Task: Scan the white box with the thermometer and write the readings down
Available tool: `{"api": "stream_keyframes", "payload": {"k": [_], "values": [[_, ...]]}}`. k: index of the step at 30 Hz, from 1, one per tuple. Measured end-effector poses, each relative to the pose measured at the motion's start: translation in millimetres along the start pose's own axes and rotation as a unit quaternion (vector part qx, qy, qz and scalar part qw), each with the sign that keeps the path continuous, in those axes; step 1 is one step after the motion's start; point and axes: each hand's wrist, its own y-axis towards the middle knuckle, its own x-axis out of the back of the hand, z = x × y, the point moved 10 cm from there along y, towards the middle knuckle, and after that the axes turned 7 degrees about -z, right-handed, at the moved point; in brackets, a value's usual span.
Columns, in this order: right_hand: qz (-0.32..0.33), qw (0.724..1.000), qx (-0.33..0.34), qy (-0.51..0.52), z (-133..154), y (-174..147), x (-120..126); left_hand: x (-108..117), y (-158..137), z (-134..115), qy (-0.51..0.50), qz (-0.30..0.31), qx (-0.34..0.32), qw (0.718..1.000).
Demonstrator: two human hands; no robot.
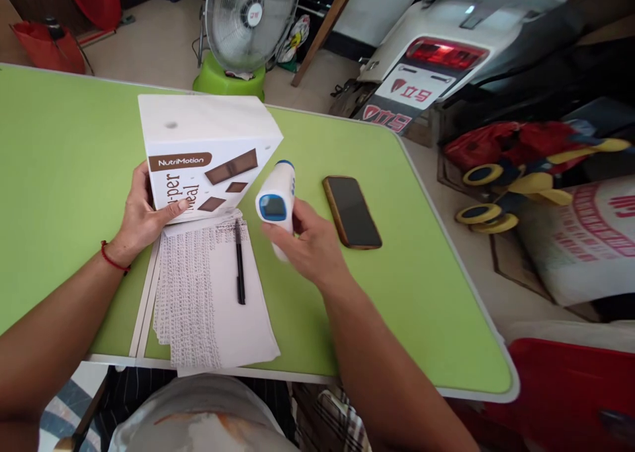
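Observation:
My left hand (141, 217) grips the lower left corner of a white box (208, 124), its thumb on the front face. The box has brown chocolate pictures and "NutriMotion" lettering, and it is tilted over the table. In my right hand (312, 243) is a white and blue infrared thermometer (278, 197), held by its handle with its small dark screen facing me. Below the box lies a stack of papers (243, 333) covered partly in handwriting. On the papers rests a black pen (239, 263). To the right of the thermometer lies a phone (353, 212) in a brown case, screen dark.
The green table (417, 293) has a pale rim and a seam left of the papers. Beyond its far edge a fan (253, 15) sits on a green stool (228, 81). A scooter (426, 61) stands at the back right. A white sack (590, 233) lies at the right.

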Motion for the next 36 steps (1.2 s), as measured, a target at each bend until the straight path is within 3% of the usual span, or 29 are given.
{"api": "stream_keyframes", "payload": {"k": [3, 7, 10, 13, 15, 18, 21, 24, 27, 31, 36], "values": [[0.008, 0.989, 0.044, -0.141, -14.2, 11.3, 8.1, -1.3, 2.1, -0.2, 0.013, 0.003, -0.008, 1.000], [0.047, 0.968, 0.069, -0.238, -30.5, 12.3, -0.1, 6.8, 3.7, -6.5, 0.096, -0.030, -0.052, 0.994], [0.068, 0.956, 0.076, -0.274, -35.9, 10.1, -7.6, 17.4, -0.4, -30.4, 0.170, -0.091, -0.148, 0.970], [0.075, 0.950, 0.076, -0.294, -40.3, 9.4, -11.8, 20.9, -14.5, -63.4, 0.231, -0.155, -0.268, 0.922], [0.074, 0.945, 0.087, -0.305, -41.1, 9.2, -13.2, 13.5, -25.7, -80.2, 0.241, -0.157, -0.332, 0.898], [0.024, 0.939, 0.158, -0.306, -26.2, 7.2, -9.5, -13.9, -40.7, -93.0, 0.246, -0.073, -0.400, 0.880], [-0.053, 0.924, 0.278, -0.255, 6.3, -5.5, -5.0, -44.9, -53.9, -90.7, 0.279, 0.048, -0.430, 0.857], [-0.020, 0.896, 0.384, -0.222, 30.6, -26.7, -24.1, -63.0, -57.2, -71.5, 0.304, 0.159, -0.385, 0.857], [0.040, 0.863, 0.425, -0.269, 35.6, -41.4, -50.1, -71.7, -60.3, -49.1, 0.328, 0.242, -0.341, 0.847], [0.055, 0.831, 0.454, -0.316, 37.7, -49.1, -62.5, -77.0, -63.3, -25.8, 0.350, 0.311, -0.292, 0.834], [0.056, 0.813, 0.498, -0.298, 46.0, -53.8, -62.9, -78.8, -63.1, -20.2, 0.349, 0.330, -0.265, 0.836]]}}
